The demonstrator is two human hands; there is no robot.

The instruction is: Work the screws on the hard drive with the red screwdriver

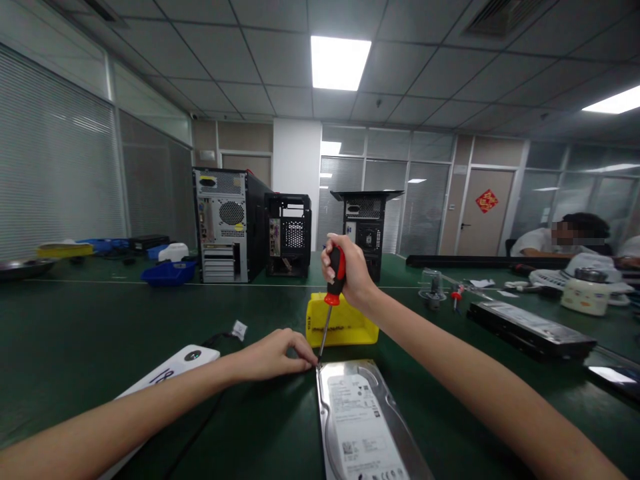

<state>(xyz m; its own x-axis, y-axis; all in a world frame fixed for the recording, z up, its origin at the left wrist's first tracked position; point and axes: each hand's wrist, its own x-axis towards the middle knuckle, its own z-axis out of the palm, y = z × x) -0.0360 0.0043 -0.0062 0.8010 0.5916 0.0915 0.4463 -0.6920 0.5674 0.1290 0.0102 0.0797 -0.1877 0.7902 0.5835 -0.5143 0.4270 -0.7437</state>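
Observation:
My right hand [353,270] is wrapped around the red and black handle of a screwdriver [335,280]. Its shaft slants down, with the tip at the far left corner of a silver hard drive [363,420] that lies label up in front of me. Right beside that tip, my left hand [280,355] has thumb and forefinger drawn together in a pinch. Whatever is between those fingers is too small to see. Just behind the drive stands a yellow bin [345,327] with small dark screws inside.
A white power bank [170,373] with a cable lies under my left forearm. Several computer cases [225,227] stand at the back. To the right are another hard drive [530,327], a phone [617,380] and a jar [585,293]. A person [543,233] sits far right.

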